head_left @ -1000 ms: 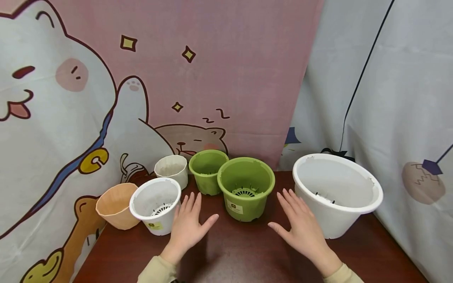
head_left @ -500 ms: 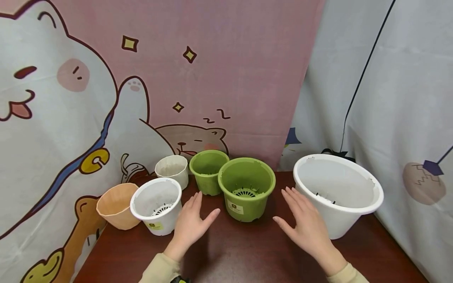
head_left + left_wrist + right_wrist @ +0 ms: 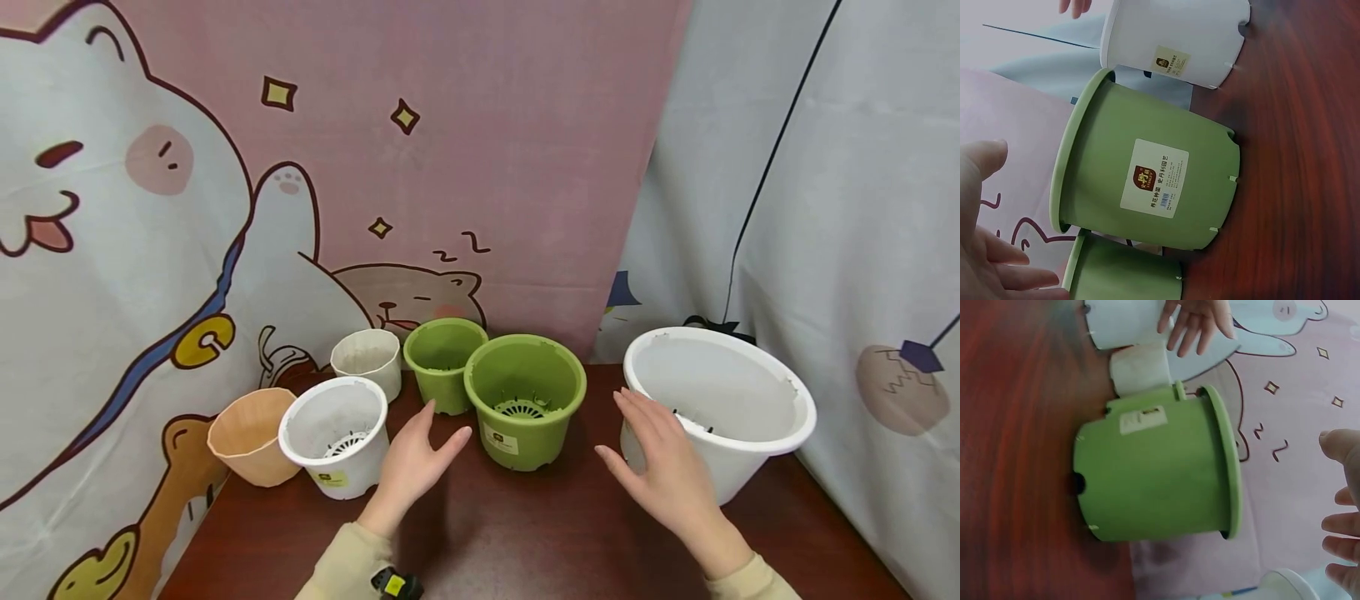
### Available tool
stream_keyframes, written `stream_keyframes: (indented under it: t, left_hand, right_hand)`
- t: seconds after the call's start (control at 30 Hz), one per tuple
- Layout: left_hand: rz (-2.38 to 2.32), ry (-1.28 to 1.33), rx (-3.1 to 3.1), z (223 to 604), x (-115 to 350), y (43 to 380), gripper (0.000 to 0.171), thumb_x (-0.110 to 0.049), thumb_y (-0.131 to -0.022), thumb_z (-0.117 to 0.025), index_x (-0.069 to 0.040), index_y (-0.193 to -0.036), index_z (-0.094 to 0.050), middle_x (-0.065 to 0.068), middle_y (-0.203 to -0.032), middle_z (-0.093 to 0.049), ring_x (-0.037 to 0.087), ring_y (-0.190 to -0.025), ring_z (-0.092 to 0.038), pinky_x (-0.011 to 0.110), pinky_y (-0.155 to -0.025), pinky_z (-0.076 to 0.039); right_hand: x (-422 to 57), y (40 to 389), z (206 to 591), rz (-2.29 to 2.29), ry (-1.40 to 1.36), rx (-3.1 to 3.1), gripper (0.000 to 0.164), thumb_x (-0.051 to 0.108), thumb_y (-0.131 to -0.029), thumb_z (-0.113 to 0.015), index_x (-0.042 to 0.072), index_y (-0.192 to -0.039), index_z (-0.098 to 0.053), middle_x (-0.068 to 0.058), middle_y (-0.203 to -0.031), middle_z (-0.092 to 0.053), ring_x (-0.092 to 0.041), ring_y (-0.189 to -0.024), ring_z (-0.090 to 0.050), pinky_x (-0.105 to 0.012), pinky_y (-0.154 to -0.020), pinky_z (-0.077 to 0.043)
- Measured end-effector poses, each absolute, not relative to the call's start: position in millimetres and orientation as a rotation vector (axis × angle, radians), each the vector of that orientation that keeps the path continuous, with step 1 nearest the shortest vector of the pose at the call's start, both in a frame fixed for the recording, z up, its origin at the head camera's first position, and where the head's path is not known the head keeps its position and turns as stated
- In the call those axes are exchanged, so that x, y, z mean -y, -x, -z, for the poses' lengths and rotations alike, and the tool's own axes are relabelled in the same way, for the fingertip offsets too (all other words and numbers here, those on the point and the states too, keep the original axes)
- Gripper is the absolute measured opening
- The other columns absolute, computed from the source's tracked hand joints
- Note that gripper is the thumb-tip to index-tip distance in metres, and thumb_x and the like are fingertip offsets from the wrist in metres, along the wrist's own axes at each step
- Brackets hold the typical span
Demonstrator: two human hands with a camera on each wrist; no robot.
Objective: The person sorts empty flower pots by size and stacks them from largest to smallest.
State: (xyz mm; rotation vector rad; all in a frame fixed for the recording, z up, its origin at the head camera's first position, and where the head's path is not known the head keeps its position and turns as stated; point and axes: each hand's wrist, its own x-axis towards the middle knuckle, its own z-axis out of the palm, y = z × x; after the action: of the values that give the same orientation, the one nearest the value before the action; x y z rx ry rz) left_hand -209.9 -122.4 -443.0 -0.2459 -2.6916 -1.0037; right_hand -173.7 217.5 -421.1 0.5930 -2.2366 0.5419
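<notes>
My left hand [image 3: 412,467] hovers beside a round white flowerpot [image 3: 333,479], fingers loosely extended and thumb apart. Over on the right, my right hand [image 3: 667,475] is held in front of a large white flowerpot [image 3: 738,467], covering part of its side; whether it touches cannot be told. Between and beyond the hands stands a large green flowerpot [image 3: 528,446] with a paper label, upright. A smaller green flowerpot [image 3: 444,392] stands behind it to the left. In the left wrist view, the green pot's label [image 3: 1155,178] faces the camera. Both hands hold nothing.
At the left are a peach faceted pot [image 3: 258,462] and a small white faceted pot [image 3: 367,362]. All the pots stand on a dark red-brown table [image 3: 517,542]. Printed cloth [image 3: 525,208] hangs behind, with a black cord [image 3: 780,150] at the right.
Both hands have drifted to the right and slightly toward me, and their fingers have bent a little. The pots keep their places; the head view has shifted slightly.
</notes>
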Motion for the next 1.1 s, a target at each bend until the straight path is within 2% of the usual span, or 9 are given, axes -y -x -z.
stream_keyframes:
  t: [0.13, 0.3, 0.43, 0.57, 0.87, 1.1]
  left_hand:
    - [1.049, 0.223, 2.69, 440.9, 121.2, 213.8, 0.087, -0.064, -0.09, -0.058, 0.003, -0.144, -0.046, 0.021, -0.141, -0.052, 0.037, -0.129, -0.05, 0.052, -0.105, -0.042]
    - [1.111, 0.218, 2.662, 438.2, 118.7, 219.8, 0.083, -0.06, -0.09, -0.061, 0.003, -0.143, -0.048, 0.023, -0.134, -0.057, 0.036, -0.119, -0.059, 0.05, -0.099, -0.047]
    - [1.208, 0.212, 2.637, 436.9, 116.5, 225.4, 0.08, -0.057, -0.089, -0.064, 0.001, -0.142, -0.049, 0.024, -0.128, -0.061, 0.036, -0.111, -0.064, 0.05, -0.094, -0.05]
    - [1.302, 0.191, 2.623, 435.3, 114.8, 229.0, 0.077, -0.055, -0.089, -0.066, -0.001, -0.141, -0.051, 0.023, -0.123, -0.064, 0.035, -0.107, -0.066, 0.048, -0.09, -0.053]
    - [1.45, 0.142, 2.608, 435.2, 110.1, 236.4, 0.076, -0.049, -0.089, -0.069, 0.004, -0.139, -0.051, 0.025, -0.121, -0.064, 0.035, -0.104, -0.067, 0.047, -0.088, -0.054]
    - [1.44, 0.111, 2.588, 436.0, 106.9, 245.2, 0.076, -0.051, -0.087, -0.069, 0.006, -0.135, -0.055, 0.021, -0.113, -0.068, 0.032, -0.102, -0.067, 0.047, -0.089, -0.053]
  right_hand:
    - [-226.7, 174.8, 413.2, -0.531, -0.563, 2.209, 0.076, 0.061, -0.096, -0.046, -0.004, -0.134, -0.056, -0.024, -0.131, -0.058, -0.042, -0.121, -0.051, -0.041, -0.111, -0.032]
    - [-241.8, 174.5, 404.5, -0.525, -0.535, 2.207, 0.075, 0.06, -0.094, -0.05, -0.004, -0.135, -0.055, -0.024, -0.131, -0.057, -0.043, -0.121, -0.051, -0.037, -0.114, -0.03]
    - [-254.4, 172.9, 399.1, -0.531, -0.505, 2.217, 0.067, 0.041, -0.086, -0.068, -0.001, -0.136, -0.055, -0.022, -0.132, -0.057, -0.042, -0.122, -0.05, -0.038, -0.114, -0.03]
    - [-266.5, 172.4, 394.5, -0.538, -0.471, 2.222, 0.069, 0.025, -0.076, -0.078, -0.001, -0.135, -0.056, -0.023, -0.132, -0.058, -0.044, -0.121, -0.05, -0.042, -0.112, -0.032]
    - [-295.1, 171.8, 388.7, -0.564, -0.364, 2.257, 0.068, 0.019, -0.075, -0.08, -0.006, -0.134, -0.054, -0.031, -0.128, -0.056, -0.05, -0.117, -0.05, -0.052, -0.111, -0.03]
    - [-322.4, 175.1, 385.8, -0.575, -0.317, 2.234, 0.065, 0.018, -0.079, -0.076, -0.008, -0.134, -0.053, -0.033, -0.127, -0.056, -0.054, -0.113, -0.049, -0.056, -0.111, -0.028]
